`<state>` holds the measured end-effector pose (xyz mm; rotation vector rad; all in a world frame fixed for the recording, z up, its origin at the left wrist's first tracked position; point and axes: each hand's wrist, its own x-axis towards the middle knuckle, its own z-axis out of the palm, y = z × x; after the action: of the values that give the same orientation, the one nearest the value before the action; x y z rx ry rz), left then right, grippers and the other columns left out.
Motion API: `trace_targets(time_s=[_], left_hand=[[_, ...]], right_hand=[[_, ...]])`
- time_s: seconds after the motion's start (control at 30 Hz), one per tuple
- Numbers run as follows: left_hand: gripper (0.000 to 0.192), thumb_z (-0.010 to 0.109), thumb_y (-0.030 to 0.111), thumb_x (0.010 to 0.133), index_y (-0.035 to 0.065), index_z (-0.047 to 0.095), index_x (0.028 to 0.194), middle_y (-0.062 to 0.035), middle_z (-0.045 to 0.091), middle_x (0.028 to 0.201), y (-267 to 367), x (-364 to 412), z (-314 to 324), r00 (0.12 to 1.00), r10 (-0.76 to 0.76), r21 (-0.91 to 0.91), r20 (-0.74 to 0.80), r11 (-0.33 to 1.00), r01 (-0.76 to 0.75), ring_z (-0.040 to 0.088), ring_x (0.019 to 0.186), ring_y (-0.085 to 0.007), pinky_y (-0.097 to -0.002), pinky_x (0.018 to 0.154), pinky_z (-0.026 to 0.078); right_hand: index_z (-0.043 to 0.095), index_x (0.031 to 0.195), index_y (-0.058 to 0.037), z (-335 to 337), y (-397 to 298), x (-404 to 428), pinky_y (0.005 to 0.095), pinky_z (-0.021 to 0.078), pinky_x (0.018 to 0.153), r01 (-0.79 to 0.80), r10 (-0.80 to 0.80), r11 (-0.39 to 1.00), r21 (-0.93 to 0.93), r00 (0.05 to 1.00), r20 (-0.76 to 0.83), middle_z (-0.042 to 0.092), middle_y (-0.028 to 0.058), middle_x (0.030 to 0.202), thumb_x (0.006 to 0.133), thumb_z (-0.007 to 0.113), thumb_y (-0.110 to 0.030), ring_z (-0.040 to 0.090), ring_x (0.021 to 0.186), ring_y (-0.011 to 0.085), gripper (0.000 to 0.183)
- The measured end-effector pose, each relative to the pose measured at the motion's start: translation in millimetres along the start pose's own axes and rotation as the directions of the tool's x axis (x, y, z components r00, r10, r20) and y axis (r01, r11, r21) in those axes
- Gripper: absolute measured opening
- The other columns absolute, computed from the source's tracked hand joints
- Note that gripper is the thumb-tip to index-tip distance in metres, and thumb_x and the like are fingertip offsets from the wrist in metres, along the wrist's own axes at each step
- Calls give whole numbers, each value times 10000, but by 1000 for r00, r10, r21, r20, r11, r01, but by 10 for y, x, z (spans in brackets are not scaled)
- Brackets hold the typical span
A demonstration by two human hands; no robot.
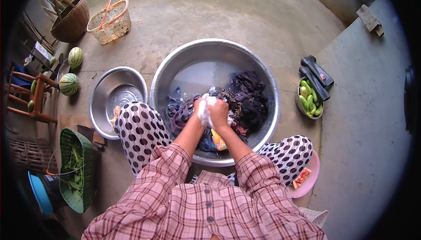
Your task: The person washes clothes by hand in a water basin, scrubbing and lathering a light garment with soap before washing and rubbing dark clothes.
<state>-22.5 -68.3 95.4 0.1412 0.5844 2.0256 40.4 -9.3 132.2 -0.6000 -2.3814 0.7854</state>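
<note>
Between my knees stands a large metal basin (273, 118) with cloudy water (205, 75) and wet, mostly dark clothes (251, 108). My left hand (198, 108) and my right hand (218, 111) press together over the clothes, both closed on a white, sudsy cloth (205, 115). Part of that bundle is hidden by my fingers. Just below my hands, a yellow and orange packet (218, 140) lies on dark blue wet cloth (207, 142). A purple checked garment (185, 115) spreads to the left of my left hand.
Left of the large basin is a smaller metal basin (93, 108), partly behind my knee. Watermelons (69, 84), a green basket of leaves (86, 174) and a wooden chair (34, 98) stand farther left. Black boots (317, 72) touch a bowl of green cucumbers (309, 100) at right, above a pink basin (314, 180).
</note>
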Motion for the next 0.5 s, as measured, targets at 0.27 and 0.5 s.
trace_targets(time_s=[0.27, 0.5], left_hand=[[190, 461, 131, 818, 19, 615, 823, -119, 624, 775, -346, 35, 76, 948, -133, 65, -289, 985, 158, 611, 654, -248, -349, 612, 503], [318, 366, 282, 877, 58, 577, 796, -113, 619, 785, 13, 38, -724, 994, 39, -258, 106, 966, -11, 605, 708, -292, -406, 718, 493]], right_hand=[[680, 806, 14, -347, 324, 267, 434, 482, 602, -438, 441, 896, 73, 897, -25, 631, 214, 694, 785, 597, -204, 637, 665, 372, 234], [639, 712, -7, -103, -619, 46, 478, 480, 628, -71, 67, 989, 131, 997, 39, 629, 198, 735, 755, 602, -225, 610, 661, 405, 225]])
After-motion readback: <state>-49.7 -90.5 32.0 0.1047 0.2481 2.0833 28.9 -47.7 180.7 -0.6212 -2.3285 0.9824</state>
